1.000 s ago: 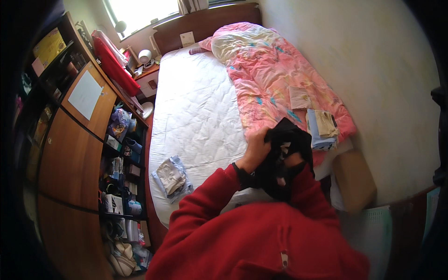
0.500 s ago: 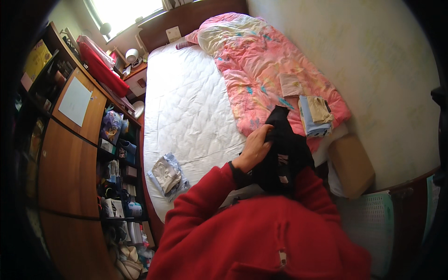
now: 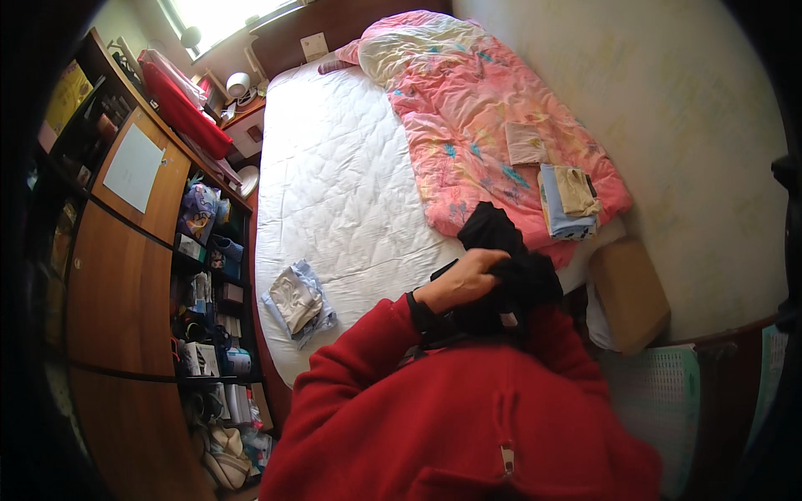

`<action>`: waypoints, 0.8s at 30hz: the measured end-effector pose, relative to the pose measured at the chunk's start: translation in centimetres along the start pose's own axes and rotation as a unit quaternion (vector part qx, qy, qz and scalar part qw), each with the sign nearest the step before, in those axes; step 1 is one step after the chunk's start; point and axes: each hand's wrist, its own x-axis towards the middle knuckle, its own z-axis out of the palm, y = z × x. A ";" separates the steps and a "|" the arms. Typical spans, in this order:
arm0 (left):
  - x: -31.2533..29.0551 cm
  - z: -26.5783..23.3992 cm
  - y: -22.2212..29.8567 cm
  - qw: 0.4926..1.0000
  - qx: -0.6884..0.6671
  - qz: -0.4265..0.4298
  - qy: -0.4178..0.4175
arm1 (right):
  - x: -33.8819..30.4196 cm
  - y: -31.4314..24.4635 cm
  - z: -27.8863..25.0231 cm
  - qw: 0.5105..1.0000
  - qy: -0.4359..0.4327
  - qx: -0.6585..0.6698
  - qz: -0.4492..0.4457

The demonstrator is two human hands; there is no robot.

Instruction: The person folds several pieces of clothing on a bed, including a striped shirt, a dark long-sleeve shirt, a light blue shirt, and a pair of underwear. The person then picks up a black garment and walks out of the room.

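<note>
A black cloth garment (image 3: 493, 230) hangs bunched in front of my chest, over the near edge of the bed. Whether it is a shirt or trousers does not show. My left hand (image 3: 464, 280) is closed on its upper part, fingers bent into the fabric, with a dark band at the wrist. On the right, my red sleeve runs in under the dark cloth, which covers my right hand entirely. A small pale tag (image 3: 509, 319) shows low on the garment.
A white quilted mattress (image 3: 326, 184) lies ahead, with a pink patterned quilt (image 3: 468, 125) on its right half. Folded clothes (image 3: 571, 200) sit on the quilt, others (image 3: 296, 302) at the mattress's left edge. A cardboard box (image 3: 631, 292) stands right; a full shelf unit (image 3: 125, 275) lines the left.
My left hand has moved slightly down and right. The black garment is more bunched, its upper end lower, and the pale print on its front no longer shows.
</note>
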 end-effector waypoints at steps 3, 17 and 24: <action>0.7 -0.3 -1.3 0.954 0.154 -0.027 0.254 | 0.2 1.0 -0.1 1.000 -0.020 0.016 -0.011; 1.0 1.0 1.9 0.946 -0.176 -0.205 -0.177 | -7.7 -4.2 0.7 0.718 0.012 -0.695 -0.034; 2.2 9.8 -0.7 0.987 0.015 -0.036 -0.156 | -18.7 -4.4 5.7 0.867 0.404 -0.283 0.079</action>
